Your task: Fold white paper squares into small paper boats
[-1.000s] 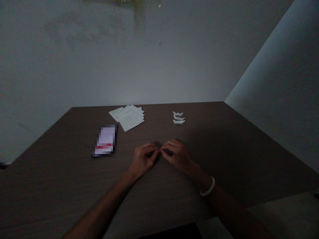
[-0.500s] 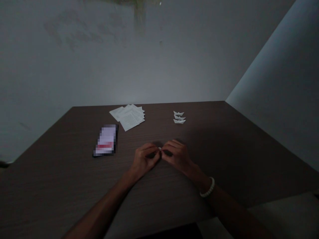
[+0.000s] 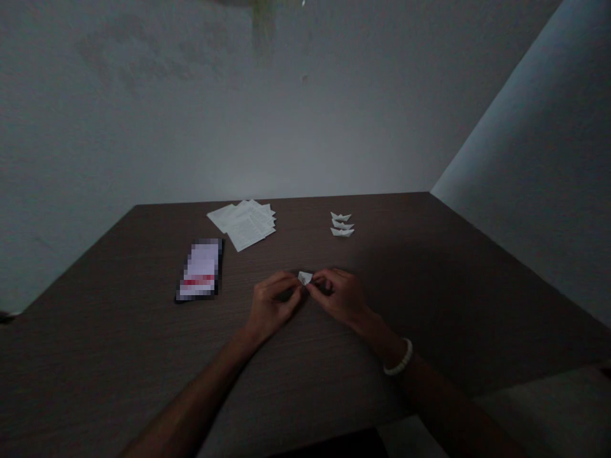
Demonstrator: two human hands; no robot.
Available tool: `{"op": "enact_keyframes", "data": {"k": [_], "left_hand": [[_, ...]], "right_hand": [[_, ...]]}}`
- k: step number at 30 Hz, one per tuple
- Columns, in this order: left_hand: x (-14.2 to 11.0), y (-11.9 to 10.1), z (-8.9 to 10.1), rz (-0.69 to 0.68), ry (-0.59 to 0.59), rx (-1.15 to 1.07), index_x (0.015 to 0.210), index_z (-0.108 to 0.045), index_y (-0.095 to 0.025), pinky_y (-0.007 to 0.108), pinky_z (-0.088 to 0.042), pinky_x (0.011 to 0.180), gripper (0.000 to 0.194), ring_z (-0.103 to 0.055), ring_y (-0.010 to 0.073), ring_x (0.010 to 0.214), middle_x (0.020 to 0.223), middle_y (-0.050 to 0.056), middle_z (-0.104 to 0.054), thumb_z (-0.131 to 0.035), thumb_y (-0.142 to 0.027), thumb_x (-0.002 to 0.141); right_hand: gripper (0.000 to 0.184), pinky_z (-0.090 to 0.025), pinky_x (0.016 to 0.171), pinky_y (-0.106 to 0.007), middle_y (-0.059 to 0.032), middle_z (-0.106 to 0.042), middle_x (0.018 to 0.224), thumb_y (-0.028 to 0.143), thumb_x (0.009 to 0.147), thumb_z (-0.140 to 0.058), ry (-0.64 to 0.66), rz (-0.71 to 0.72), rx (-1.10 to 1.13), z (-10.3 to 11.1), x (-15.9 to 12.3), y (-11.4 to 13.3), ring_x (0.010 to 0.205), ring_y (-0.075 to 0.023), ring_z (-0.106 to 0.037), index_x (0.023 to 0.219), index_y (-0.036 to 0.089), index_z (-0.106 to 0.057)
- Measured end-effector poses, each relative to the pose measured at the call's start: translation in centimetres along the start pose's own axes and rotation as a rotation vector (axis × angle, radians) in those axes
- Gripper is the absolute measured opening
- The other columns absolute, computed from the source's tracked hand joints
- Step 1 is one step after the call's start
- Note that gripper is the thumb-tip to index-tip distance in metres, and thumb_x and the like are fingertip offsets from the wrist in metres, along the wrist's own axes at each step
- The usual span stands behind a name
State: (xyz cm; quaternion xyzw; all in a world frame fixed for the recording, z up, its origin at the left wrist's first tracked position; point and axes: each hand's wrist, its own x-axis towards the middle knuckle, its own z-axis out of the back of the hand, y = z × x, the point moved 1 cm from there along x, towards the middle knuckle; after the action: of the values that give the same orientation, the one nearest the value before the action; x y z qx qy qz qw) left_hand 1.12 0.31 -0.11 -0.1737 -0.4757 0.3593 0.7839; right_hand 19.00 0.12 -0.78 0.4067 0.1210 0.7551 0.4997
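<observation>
A small folded piece of white paper is pinched between my two hands, just above or on the brown table. My left hand grips its left side between thumb and fingers. On the other side, the thumb and fingertips of my right hand close on its right edge. My fingertips cover part of the paper. Beyond my right hand, three small folded paper boats stand in a short column.
Several loose sheets of printed paper lie overlapping at the back left. In front of them is a phone with its screen lit and blurred. A wall rises behind the table. My right wrist wears a pale beaded bracelet.
More of the folded paper shows between my fingertips now. My hands have drawn slightly apart, and my right fingers have shifted their hold. The camera view has moved a little.
</observation>
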Motion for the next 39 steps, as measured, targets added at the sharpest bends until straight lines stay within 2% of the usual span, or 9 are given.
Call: {"op": "enact_keyframes", "data": {"k": [4, 7, 13, 17, 21, 25, 28, 33, 39], "left_hand": [[-0.04, 0.07, 0.1, -0.047, 0.009, 0.017, 0.086, -0.069, -0.016, 0.025, -0.052, 0.07, 0.009, -0.064, 0.014, 0.076, 0.085, 0.006, -0.068, -0.061, -0.016, 0.084], [-0.08, 0.03, 0.14, -0.079, 0.007, 0.032, 0.087, -0.07, -0.016, 0.026, -0.052, 0.07, 0.009, -0.064, 0.0143, 0.077, 0.085, 0.006, -0.068, -0.062, -0.016, 0.084], [-0.17, -0.04, 0.11, -0.091, 0.007, 0.029, 0.088, -0.07, -0.015, 0.024, -0.052, 0.068, 0.01, -0.064, 0.0137, 0.076, 0.086, 0.006, -0.068, -0.061, -0.015, 0.084], [-0.01, -0.22, 0.11, -0.038, -0.003, 0.013, 0.086, -0.069, -0.015, 0.024, -0.053, 0.071, 0.009, -0.065, 0.0142, 0.078, 0.086, 0.006, -0.069, -0.061, -0.015, 0.083], [0.2, -0.38, -0.08, 0.035, 0.063, -0.044, 0.082, -0.068, -0.015, 0.026, -0.053, 0.076, 0.008, -0.065, 0.0154, 0.084, 0.093, 0.007, -0.069, -0.061, -0.018, 0.083], [0.21, 0.05, -0.28, 0.237, 0.101, -0.099, 0.089, -0.067, -0.015, 0.025, -0.054, 0.067, 0.015, -0.065, 0.0152, 0.077, 0.094, 0.007, -0.068, -0.064, -0.027, 0.082], [0.14, 0.42, -0.37, 0.365, 0.151, -0.123, 0.101, -0.067, -0.015, 0.027, -0.054, 0.069, 0.023, -0.066, 0.0157, 0.074, 0.087, 0.006, -0.07, -0.063, -0.031, 0.083], [0.23, 0.16, -0.43, 0.395, 0.198, -0.197, 0.108, -0.066, -0.015, 0.028, -0.054, 0.074, 0.028, -0.067, 0.0164, 0.078, 0.09, 0.006, -0.072, -0.061, -0.025, 0.082], [0.28, 0.15, -0.31, 0.43, 0.139, -0.104, 0.095, -0.07, -0.014, 0.027, -0.052, 0.071, 0.02, -0.067, 0.0169, 0.075, 0.086, 0.006, -0.073, -0.058, -0.022, 0.082]], "right_hand": [[0.023, -0.045, 0.058, -0.023, -0.0001, -0.072, 0.081, 0.027, 0.078, -0.066, 0.004, -0.129, 0.099, -0.15, -0.07, -0.32, 0.06, -0.0117, -0.059, 0.101, 0.021, -0.065], [0.035, -0.045, 0.056, -0.022, -0.001, -0.073, 0.084, 0.03, 0.078, -0.067, 0.03, -0.15, 0.157, -0.17, -0.07, -0.38, 0.06, -0.0119, -0.06, 0.112, 0.022, -0.063], [0.021, -0.044, 0.053, -0.021, -0.0024, -0.073, 0.079, 0.029, 0.078, -0.066, 0.039, -0.14, 0.166, -0.45, -0.01, -0.55, 0.057, -0.0116, -0.059, 0.097, 0.021, -0.071], [0.019, -0.042, 0.052, -0.021, -0.0016, -0.071, 0.072, 0.026, 0.078, -0.065, 0.004, -0.139, 0.179, -0.73, 0.03, -0.87, 0.054, -0.0107, -0.057, 0.094, 0.02, -0.072], [0.017, -0.04, 0.051, -0.021, -0.0007, -0.067, 0.064, 0.024, 0.075, -0.068, -0.043, -0.1, 0.144, -0.85, 0.05, -0.9, 0.052, -0.0105, -0.053, 0.09, 0.02, -0.074], [0.018, -0.04, 0.052, -0.022, -0.0015, -0.067, 0.065, 0.022, 0.074, -0.068, -0.091, -0.043, 0.103, -0.57, 0.15, -0.46, 0.053, -0.0109, -0.052, 0.09, 0.021, -0.076], [0.019, -0.041, 0.052, -0.023, -0.0015, -0.067, 0.064, 0.022, 0.075, -0.068, -0.101, -0.05, 0.116, -0.38, 0.22, -0.24, 0.052, -0.0107, -0.052, 0.092, 0.02, -0.076], [0.019, -0.044, 0.052, -0.023, -0.0029, -0.071, 0.068, 0.026, 0.079, -0.065, -0.106, -0.155, 0.267, -0.64, 0.13, -0.61, 0.052, -0.0119, -0.058, 0.092, 0.018, -0.076], [0.016, -0.049, 0.058, -0.024, -0.0032, -0.073, 0.074, 0.024, 0.08, -0.061, -0.023, -0.244, 0.373, -0.66, 0.14, -0.99, 0.061, -0.0146, -0.065, 0.086, 0.018, -0.073]]}}
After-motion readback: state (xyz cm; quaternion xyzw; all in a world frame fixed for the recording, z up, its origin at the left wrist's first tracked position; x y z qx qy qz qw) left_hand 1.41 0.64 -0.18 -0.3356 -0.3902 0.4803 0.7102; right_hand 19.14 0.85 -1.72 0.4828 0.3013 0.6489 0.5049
